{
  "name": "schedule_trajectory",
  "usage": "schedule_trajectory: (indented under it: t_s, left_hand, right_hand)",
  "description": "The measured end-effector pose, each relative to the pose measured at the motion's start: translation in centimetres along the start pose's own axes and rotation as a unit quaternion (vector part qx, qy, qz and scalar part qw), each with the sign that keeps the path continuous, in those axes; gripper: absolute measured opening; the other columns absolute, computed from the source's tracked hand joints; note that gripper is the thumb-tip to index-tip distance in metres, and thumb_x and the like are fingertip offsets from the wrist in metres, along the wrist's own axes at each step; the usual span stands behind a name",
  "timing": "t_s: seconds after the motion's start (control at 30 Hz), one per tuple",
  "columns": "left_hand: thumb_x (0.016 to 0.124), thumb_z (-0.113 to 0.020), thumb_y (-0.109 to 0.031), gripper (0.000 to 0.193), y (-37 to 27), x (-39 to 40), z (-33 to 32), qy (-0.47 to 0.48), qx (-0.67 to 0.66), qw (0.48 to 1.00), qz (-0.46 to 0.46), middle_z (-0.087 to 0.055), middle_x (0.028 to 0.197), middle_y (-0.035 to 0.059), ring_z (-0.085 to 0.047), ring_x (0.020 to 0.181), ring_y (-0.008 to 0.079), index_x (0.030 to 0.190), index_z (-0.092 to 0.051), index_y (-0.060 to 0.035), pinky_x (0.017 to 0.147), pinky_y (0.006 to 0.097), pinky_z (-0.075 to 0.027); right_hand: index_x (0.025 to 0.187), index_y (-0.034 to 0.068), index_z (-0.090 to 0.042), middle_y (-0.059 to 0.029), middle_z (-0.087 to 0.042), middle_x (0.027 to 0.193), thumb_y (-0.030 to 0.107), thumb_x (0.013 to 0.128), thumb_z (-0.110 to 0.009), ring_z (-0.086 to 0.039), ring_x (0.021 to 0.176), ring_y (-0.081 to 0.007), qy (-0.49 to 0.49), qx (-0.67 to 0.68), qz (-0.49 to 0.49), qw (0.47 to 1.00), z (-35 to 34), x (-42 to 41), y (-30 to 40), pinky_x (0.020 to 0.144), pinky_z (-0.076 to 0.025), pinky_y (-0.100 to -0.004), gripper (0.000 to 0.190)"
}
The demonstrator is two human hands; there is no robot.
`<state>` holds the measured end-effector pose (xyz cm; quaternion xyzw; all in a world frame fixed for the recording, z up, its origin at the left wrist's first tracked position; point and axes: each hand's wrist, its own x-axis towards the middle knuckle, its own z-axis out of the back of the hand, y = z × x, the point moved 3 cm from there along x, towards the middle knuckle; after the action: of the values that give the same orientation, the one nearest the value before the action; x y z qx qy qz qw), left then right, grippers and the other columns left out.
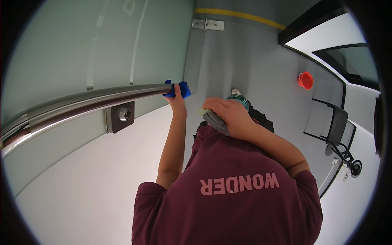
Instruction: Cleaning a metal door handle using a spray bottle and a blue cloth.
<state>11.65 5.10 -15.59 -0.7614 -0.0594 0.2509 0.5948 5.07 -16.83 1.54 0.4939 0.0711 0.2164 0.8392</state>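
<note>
My left hand presses a blue cloth around the end of a long, shiny metal door handle bar. The bar runs along a frosted glass door, and part of the cloth is hidden behind my fingers. Close to my chest, my right hand grips a spray bottle with a grey and pale green trigger head. Its clear teal body shows beyond my knuckles.
Below the bar sits a metal door lock. A metal plate fitting lies by the door near a yellow floor line. To the right, a red bucket stands on the grey floor, with a black chair nearby along the wall.
</note>
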Motion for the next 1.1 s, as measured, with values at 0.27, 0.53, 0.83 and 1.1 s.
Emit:
schedule_trajectory:
  t_s: [0.27,0.53,0.83,1.1]
  left_hand:
    - [0.084,-0.082,-0.026,0.067,6.2,4.1,4.3,-0.102,0.294,0.933,-0.182,-0.055,0.128,0.0128,-0.057,0.112,0.0246,0.135,-0.045,-0.0053,0.091,0.0405,-0.052]
    - [0.072,-0.088,-0.034,0.087,4.6,2.6,3.7,-0.116,0.439,0.864,-0.219,-0.049,0.136,0.0158,-0.041,0.125,0.0425,0.139,-0.042,-0.0037,0.104,0.0538,-0.039]
    - [0.074,-0.087,-0.028,0.070,1.4,2.7,4.8,-0.002,0.408,0.885,-0.224,-0.055,0.127,0.0194,-0.053,0.119,0.0397,0.129,-0.054,0.0003,0.102,0.0472,-0.042]
    - [0.078,-0.085,-0.020,0.063,-2.3,0.5,3.3,-0.040,0.299,0.941,-0.151,-0.060,0.124,0.0165,-0.061,0.113,0.0325,0.128,-0.056,0.0021,0.098,0.0414,-0.048]
  right_hand:
    - [0.122,0.015,-0.056,-0.0038,-0.062,0.125,0.005,0.077,-0.068,-0.063,0.105,-0.0276,0.007,-0.009,0.016,1.000,-0.4,-0.1,0.5,0.084,-0.049,-0.0399,0.048]
    - [0.125,0.013,-0.056,-0.0083,-0.060,0.129,0.016,0.084,-0.069,-0.063,0.110,-0.0301,0.019,-0.014,0.024,0.999,-0.4,-0.7,-0.2,0.088,-0.049,-0.0401,0.043]
    - [0.122,0.016,-0.056,-0.0054,-0.062,0.124,0.005,0.078,-0.065,-0.063,0.102,-0.0307,0.002,0.007,0.047,0.999,-0.3,-1.1,0.4,0.081,-0.048,-0.0405,0.046]
    - [0.122,0.015,-0.056,-0.0040,-0.060,0.127,0.004,0.077,-0.066,-0.063,0.108,-0.0278,0.012,0.000,0.055,0.998,0.2,-1.9,0.4,0.083,-0.048,-0.0399,0.048]
